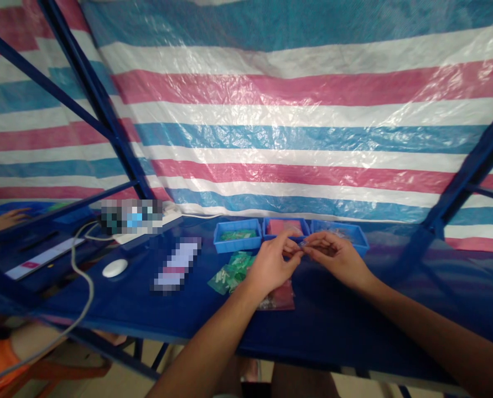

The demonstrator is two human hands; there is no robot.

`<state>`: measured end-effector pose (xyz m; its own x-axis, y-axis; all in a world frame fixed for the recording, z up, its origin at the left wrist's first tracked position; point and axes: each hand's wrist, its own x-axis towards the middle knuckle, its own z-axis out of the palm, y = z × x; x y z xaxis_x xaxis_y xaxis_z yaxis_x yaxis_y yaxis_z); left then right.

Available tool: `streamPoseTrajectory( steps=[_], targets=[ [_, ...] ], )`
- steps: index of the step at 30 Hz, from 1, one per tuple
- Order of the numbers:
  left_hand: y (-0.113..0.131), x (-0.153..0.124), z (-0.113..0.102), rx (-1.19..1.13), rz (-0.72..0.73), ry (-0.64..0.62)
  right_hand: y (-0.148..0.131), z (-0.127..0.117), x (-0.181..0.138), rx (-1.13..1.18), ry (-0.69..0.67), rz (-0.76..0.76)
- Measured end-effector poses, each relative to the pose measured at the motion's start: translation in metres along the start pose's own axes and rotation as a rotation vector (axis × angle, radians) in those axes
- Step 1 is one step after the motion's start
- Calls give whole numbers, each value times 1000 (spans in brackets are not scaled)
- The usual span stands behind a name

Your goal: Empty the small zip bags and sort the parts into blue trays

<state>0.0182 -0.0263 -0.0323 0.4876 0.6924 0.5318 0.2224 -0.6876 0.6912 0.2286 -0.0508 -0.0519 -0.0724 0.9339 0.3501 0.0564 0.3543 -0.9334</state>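
Both hands meet in front of the blue bins, fingertips pinched close together. My left hand [276, 260] and my right hand [333, 253] are closed on a small clear piece [303, 244], too small and blurred to name. Behind them stand three blue bins: the left bin [238, 246] has green packets in it, the middle bin [265, 229] pink ones, and the right bin [363, 243] clear-looking ones, partly hidden by my right hand. Beneath my left forearm lie green packets [232, 273] with small pieces inside and a pink packet [285, 297].
On the blue table [354, 331] to the left are a phone-like slab [177, 265], a white mouse-shaped object [115, 268], a power strip [150, 229] and a trailing cable [89, 293]. Blue metal posts [100, 105] frame the striped sheet. Another person's hand [5, 222] shows far left.
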Motion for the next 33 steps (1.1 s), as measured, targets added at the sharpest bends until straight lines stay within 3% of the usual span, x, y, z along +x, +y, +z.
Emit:
streamPoseTrajectory(
  steps=[11,18,23,33],
  targets=[
    [-1,1,-3,17,-8,23,-1,-4,1,88,-15,53],
    [2,2,-3,-18,6,111,-4,-2,0,118,-16,56],
    [1,1,-2,-32,33,81,-5,0,0,83,1,13],
    [7,0,-2,14,58,40,-5,3,-5,-6,-93,3]
  ],
)
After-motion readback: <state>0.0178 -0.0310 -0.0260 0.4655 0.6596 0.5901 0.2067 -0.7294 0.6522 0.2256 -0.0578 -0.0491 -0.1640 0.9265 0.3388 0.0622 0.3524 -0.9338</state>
